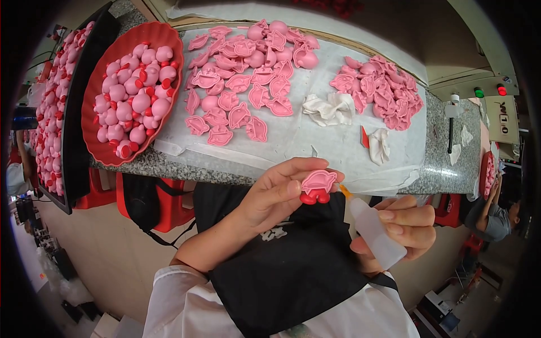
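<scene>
Between the thumb and fingers of my left hand (269, 194) is a small pink plastic figure half (319, 181), its hollow side facing up and red feet at its lower edge. My right hand (414, 221) is wrapped round a translucent white squeeze bottle (376, 228). The bottle's orange nozzle (345, 191) points at the figure half, close to its right side; whether they touch I cannot tell. Beyond my hands, many loose pink shell halves (239, 84) lie on white paper (225, 159), some hollow side up. Another heap of pink shell pieces (389, 93) lies at the right.
A red scalloped basin (93, 127) of pink and red figures stands on the left, beside a black tray (76, 121) of similar ones. Crumpled white tissues (329, 109) lie mid-table. A control box with green and red buttons (490, 91) is at right. Another person (496, 217) sits farther right.
</scene>
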Available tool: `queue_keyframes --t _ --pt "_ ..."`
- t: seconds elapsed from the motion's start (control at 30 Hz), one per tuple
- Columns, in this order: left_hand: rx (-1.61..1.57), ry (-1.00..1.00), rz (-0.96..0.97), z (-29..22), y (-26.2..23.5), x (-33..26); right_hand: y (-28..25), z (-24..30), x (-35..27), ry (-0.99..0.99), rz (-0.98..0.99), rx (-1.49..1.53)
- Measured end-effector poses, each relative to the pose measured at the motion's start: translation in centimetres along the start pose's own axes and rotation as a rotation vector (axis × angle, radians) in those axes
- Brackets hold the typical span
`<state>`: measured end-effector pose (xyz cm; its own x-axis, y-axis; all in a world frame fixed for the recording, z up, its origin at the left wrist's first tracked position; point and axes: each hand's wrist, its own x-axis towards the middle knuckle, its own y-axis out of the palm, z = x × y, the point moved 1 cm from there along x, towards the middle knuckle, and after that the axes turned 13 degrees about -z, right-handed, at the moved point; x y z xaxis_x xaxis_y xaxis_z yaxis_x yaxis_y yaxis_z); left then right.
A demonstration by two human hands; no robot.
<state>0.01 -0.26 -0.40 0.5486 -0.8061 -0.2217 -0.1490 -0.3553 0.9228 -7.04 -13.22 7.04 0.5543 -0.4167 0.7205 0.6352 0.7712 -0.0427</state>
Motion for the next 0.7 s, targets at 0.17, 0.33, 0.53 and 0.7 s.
queue_keyframes --t 0.17,0.33,0.53,0.7 --pt "0.009 0.007 -0.008 0.08 -0.2 0.05 -0.11 -0.38 -0.06 -0.039 0.03 0.021" --pt "0.009 0.014 -0.008 0.15 -0.12 0.08 -0.14 -0.29 -0.12 -0.048 0.044 0.02" --pt "0.026 0.025 -0.012 0.22 -0.35 0.13 -0.14 -0.41 -0.11 -0.095 0.1 0.046" --pt "0.02 0.024 -0.015 0.23 -0.28 0.12 -0.06 -0.39 -0.05 -0.088 0.101 0.05"
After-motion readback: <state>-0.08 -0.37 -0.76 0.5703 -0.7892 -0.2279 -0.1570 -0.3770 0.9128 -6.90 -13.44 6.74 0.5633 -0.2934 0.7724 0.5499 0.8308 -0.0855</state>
